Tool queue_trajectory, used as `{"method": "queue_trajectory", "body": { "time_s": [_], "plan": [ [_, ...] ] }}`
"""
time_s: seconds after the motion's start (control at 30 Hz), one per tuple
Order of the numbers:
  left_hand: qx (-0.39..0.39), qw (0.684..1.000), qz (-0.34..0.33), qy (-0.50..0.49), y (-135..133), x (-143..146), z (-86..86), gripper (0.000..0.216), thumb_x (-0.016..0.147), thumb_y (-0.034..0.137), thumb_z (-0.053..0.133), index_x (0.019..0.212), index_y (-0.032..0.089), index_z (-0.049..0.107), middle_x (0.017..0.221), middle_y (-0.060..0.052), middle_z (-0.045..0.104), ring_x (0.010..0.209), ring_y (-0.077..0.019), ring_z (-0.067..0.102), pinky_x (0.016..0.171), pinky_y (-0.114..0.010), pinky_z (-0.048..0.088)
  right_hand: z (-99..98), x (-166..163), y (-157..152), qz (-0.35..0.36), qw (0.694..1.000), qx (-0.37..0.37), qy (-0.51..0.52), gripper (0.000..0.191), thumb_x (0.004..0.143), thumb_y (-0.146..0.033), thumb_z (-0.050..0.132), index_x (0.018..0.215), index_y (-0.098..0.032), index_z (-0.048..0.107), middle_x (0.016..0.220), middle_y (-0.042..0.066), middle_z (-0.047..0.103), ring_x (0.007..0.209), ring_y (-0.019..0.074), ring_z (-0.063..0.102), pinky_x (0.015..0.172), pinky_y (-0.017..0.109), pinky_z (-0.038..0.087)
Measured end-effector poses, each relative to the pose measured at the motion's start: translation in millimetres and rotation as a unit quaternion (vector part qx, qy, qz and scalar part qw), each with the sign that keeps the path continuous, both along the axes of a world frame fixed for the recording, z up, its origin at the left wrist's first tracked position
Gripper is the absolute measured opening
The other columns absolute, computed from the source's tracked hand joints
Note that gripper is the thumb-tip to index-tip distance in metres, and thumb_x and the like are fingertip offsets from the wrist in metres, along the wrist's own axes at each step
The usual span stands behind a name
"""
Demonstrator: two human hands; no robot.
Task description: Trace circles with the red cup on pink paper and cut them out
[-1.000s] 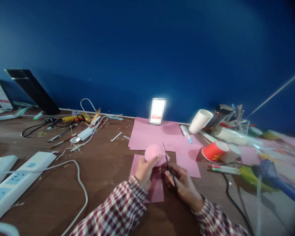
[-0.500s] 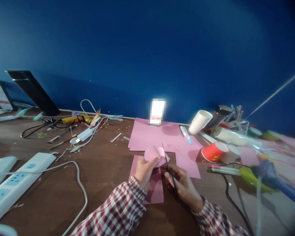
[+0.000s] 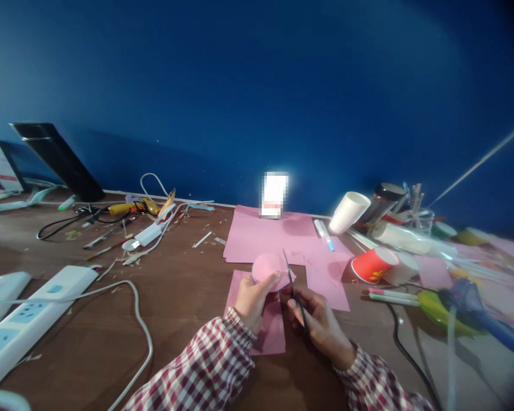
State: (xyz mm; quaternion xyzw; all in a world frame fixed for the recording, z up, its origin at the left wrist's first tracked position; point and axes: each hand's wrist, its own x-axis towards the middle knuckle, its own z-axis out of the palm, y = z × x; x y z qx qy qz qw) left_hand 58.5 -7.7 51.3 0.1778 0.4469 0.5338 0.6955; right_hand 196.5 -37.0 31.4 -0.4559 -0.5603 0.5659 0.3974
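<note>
A rounded piece of pink paper (image 3: 268,266) is pinched between the thumb and fingers of my left hand (image 3: 257,297). My right hand (image 3: 319,322) grips a pair of dark scissors (image 3: 298,308), its fingers wrapped about the handles. The blades point away from me and lie along the right edge of the rounded paper. Beneath my left hand lies a pink paper sheet (image 3: 272,337) on the brown table (image 3: 188,354). Larger pink sheets (image 3: 257,237) spread out behind my hands.
To the right are a red paper cup (image 3: 372,265), a tilted white cup (image 3: 349,211), markers (image 3: 324,234) and a blurred blue-and-yellow object. A white power strip (image 3: 38,314) with its cord lies on the left, near cables and scraps. A blue wall (image 3: 197,114) stands behind the table.
The scissor blades have come together along the paper's right edge, and the paper now shows a smoother, rounder face. Both hands stay in nearly the same place.
</note>
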Motion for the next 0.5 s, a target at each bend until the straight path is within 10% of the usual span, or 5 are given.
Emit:
{"method": "queue_trajectory", "body": {
  "time_s": [0.5],
  "plan": [
    [0.004,1.000,-0.006,-0.005,1.1,-1.3,-2.4,0.036,0.053,0.029,0.082,0.078,0.006,0.068,0.060,-0.004,0.066,0.045,-0.0081,0.055,0.041,-0.017,0.043,0.8,-0.5,0.3,-0.006,1.000,0.016,-0.008,0.031,0.085,-0.044,0.057,0.097,-0.015,0.059,0.060,-0.003,0.047,0.050,0.0071,0.042,0.045,0.019,0.036]
  ]
}}
